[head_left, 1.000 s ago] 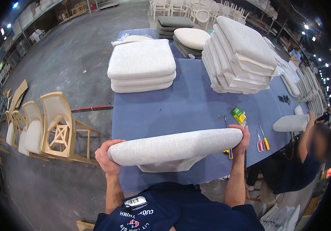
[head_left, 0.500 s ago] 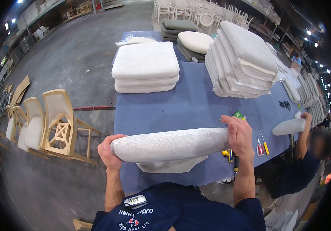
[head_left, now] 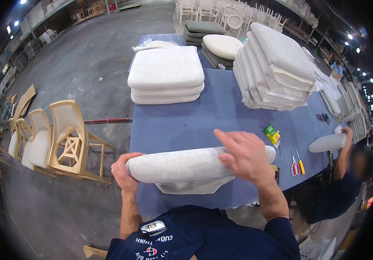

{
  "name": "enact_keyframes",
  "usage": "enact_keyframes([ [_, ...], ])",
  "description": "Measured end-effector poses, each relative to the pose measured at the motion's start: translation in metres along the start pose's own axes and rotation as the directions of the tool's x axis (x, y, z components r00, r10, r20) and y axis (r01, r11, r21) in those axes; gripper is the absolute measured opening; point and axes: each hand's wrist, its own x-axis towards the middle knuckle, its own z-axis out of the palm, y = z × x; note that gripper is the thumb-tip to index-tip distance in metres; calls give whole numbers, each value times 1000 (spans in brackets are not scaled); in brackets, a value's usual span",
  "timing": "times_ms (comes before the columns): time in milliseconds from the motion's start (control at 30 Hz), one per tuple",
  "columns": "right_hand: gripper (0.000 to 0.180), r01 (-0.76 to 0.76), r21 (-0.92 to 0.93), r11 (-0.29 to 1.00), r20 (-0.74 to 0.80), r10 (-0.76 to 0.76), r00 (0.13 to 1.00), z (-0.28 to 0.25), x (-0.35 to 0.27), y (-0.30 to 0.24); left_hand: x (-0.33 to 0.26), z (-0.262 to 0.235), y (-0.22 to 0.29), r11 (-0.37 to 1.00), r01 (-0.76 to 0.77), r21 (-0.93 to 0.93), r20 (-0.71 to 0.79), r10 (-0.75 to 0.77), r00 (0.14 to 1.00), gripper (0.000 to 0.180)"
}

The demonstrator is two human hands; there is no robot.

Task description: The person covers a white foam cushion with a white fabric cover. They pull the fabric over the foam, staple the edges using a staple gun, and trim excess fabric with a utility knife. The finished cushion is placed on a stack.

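Note:
A light grey upholstered seat cushion (head_left: 178, 165) is held on edge at the near side of the blue-covered table (head_left: 173, 125), with pale loose fabric (head_left: 195, 186) hanging beneath it. My left hand (head_left: 125, 172) grips the cushion's left end, fingers wrapped round it. Across the right part of its upper edge lies my right hand (head_left: 247, 157), fingers stretched out and flat, covering some of the fabric. Right of that hand are a green and yellow box (head_left: 272, 134), red-handled scissors (head_left: 295, 168) and a yellow-handled tool (head_left: 301, 166) with a thin shaft.
A short stack of white cushions (head_left: 165, 71) stands at the back left of the table, a taller grey stack (head_left: 277, 65) at the back right. Wooden chairs (head_left: 68, 143) stand on the floor at left. At right, a co-worker (head_left: 336, 190) handles another cushion (head_left: 327, 143).
My right hand has left the cushion's right end and moved left onto its upper edge, uncovering that end and the green and yellow box. My left hand keeps its grip.

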Motion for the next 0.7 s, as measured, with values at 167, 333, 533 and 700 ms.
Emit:
enact_keyframes([
  [167,56,-114,-20,993,236,116,965,-4,-2,-7,1,5,3,997,-16,77,6,15,1000,71],
  [333,59,56,58,997,-4,-56,998,2,11,-28,-9,-7,-13,997,72,-4,-32,-72,997,68],
  [533,68,5,88,996,-25,-2,1000,34,12,-59,-6,-2,-18,992,125,10,-72,-124,990,69],
  [700,69,4,84,996,-150,9,989,31,20,-73,-9,-10,-19,980,192,-57,-111,-198,974,67],
])
